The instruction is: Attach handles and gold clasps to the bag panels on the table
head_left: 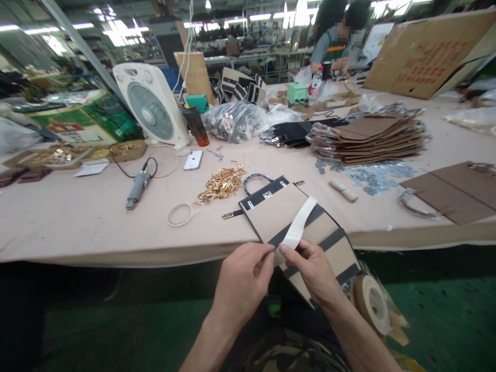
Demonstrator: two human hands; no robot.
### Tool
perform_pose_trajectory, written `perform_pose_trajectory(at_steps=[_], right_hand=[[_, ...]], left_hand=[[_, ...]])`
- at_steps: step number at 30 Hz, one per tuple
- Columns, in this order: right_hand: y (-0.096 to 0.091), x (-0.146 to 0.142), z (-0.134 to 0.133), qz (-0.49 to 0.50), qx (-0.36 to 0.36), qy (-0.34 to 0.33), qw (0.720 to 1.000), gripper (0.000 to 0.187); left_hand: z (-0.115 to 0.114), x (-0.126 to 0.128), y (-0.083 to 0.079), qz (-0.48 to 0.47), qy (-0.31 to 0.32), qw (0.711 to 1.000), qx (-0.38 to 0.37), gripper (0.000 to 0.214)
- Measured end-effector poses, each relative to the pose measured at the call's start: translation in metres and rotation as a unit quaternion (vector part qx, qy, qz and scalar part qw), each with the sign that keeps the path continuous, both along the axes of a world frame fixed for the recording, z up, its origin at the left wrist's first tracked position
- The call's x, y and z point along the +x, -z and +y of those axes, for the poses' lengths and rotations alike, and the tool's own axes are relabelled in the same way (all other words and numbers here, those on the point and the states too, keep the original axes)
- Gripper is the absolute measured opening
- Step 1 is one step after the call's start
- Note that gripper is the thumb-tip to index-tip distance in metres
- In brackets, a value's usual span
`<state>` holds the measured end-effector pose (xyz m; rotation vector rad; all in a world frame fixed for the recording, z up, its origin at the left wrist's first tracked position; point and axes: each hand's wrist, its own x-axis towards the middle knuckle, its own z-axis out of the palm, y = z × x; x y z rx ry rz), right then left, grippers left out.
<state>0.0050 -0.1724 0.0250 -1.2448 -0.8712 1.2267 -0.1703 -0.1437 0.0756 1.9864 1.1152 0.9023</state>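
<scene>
Between thumb and fingers of my right hand is a white strip of tape, its free end pointing up and away. My left hand is closed in a pinch close to the strip's lower end; whatever its fingertips hold is too small to make out. Beneath both hands lies a beige bag panel with black bands, partly over the table's front edge. It carries a curved handle at the far end and a small metal-tipped strap at the side.
A heap of gold metal fittings and a tape ring lie left of the panel. Farther left are an electric screwdriver and a fan. Stacked brown panels stand behind right. Across the table, a person works.
</scene>
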Motion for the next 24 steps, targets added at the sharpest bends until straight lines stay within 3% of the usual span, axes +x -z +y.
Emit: perform_pose_trajectory(at_steps=[14, 19, 24], right_hand=[[-0.005, -0.004, -0.001, 0.027, 0.005, -0.057, 0.998, 0.024], [0.004, -0.008, -0.006, 0.065, 0.005, -0.067, 0.996, 0.02], [0.01, -0.017, -0.01, 0.12, -0.009, -0.047, 0.992, 0.02]], left_hand=[[0.002, -0.001, 0.004, 0.102, 0.01, 0.989, 0.105, 0.016], [-0.004, 0.001, 0.006, 0.073, -0.028, 0.991, 0.111, 0.014], [-0.011, 0.001, 0.008, 0.007, -0.079, 0.995, 0.056, 0.012]])
